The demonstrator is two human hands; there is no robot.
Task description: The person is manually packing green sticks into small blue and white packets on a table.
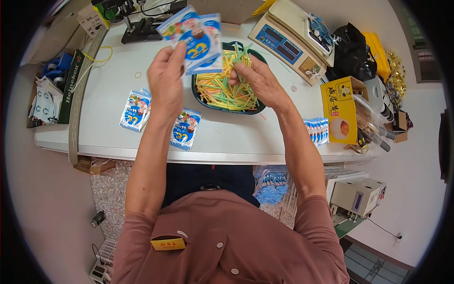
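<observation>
My left hand point(166, 71) is closed on two overlapping blue-and-white packets point(194, 40), held up above the table with the thumb across their near edge. Just right of them, my right hand point(259, 79) dips over a dark oval basin point(204, 98) heaped with thin yellow, green and pinkish sticks point(222, 92). Its thumb and fingers pinch a small bunch of these sticks point(242, 57). On the white table, two more packets point(136, 110) lie overlapped left of my left forearm. Another packet point(186, 128) lies partly behind that forearm.
A digital scale point(283, 45) stands back right. Beside my right forearm are a row of packets point(318, 131) and a yellow box point(340, 111). A black stand point(137, 31) is back left, near a box of tape rolls point(52, 90). A bag of packets point(272, 184) hangs below the table edge.
</observation>
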